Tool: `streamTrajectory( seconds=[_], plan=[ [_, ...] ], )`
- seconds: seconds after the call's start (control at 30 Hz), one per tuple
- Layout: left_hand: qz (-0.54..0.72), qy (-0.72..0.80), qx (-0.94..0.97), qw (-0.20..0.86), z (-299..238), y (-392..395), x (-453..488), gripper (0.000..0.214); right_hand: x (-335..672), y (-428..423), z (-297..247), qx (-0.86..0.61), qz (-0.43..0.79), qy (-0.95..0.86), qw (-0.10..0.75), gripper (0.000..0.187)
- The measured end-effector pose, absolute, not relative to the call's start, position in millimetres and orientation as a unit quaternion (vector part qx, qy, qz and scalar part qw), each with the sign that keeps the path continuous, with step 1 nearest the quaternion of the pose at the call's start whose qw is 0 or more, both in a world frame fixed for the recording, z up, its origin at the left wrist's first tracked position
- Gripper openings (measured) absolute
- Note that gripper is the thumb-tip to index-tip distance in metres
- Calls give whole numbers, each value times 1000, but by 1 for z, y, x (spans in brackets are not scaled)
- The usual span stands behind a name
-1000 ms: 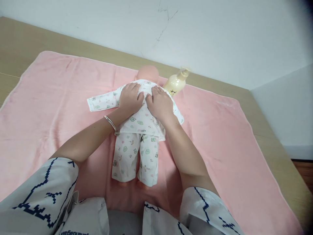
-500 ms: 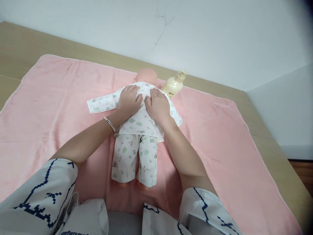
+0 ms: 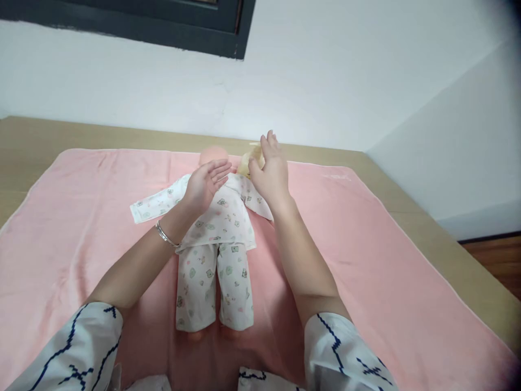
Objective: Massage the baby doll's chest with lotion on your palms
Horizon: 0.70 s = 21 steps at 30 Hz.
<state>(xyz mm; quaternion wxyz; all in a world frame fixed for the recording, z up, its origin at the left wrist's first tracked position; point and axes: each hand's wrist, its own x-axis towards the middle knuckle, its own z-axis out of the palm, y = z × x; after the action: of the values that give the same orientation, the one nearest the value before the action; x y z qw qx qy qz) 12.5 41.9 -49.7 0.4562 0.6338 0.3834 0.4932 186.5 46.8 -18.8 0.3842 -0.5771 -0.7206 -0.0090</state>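
A baby doll (image 3: 222, 220) in a white printed pyjama top and trousers lies on a pink blanket (image 3: 350, 255). Its bald head (image 3: 212, 155) is at the far end, partly behind my left hand (image 3: 205, 184). That hand is raised over the doll's chest and shoulder, palm turned inward, fingers extended, holding nothing. My right hand (image 3: 272, 168) is lifted above the doll's other shoulder, its fingers pointing up and thumb apart, also with nothing in it. Behind the right hand, a pale yellow pump bottle (image 3: 244, 164) is mostly hidden.
The blanket lies on a wooden table (image 3: 411, 217) set against a white wall (image 3: 317, 81). A dark window frame (image 3: 163, 32) shows at the upper left. Beyond the table's right edge is a brown wooden floor (image 3: 496, 260).
Both hands have come up off the doll's chest, where they were lying flat. The palms now face inward. My view has tilted upward, bringing the window frame into sight.
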Motion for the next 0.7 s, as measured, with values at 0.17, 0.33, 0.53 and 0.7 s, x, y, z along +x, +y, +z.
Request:
streamTrajectory(
  seconds=[0.17, 0.33, 0.53, 0.7],
  plan=[
    [463, 354, 701, 410, -48, 93, 25, 76, 190, 64, -21, -568, 29, -737, 366, 66],
    [446, 335, 740, 377, -41, 135, 40, 77, 189, 75, -31, -579, 34, -751, 316, 63],
    [397, 304, 790, 355, -42, 148, 51, 69, 192, 77, -37, -576, -56, -767, 278, 58],
    [420, 307, 628, 579, -27, 122, 51, 73, 183, 76, -31, -595, -77, -746, 289, 51]
  ],
)
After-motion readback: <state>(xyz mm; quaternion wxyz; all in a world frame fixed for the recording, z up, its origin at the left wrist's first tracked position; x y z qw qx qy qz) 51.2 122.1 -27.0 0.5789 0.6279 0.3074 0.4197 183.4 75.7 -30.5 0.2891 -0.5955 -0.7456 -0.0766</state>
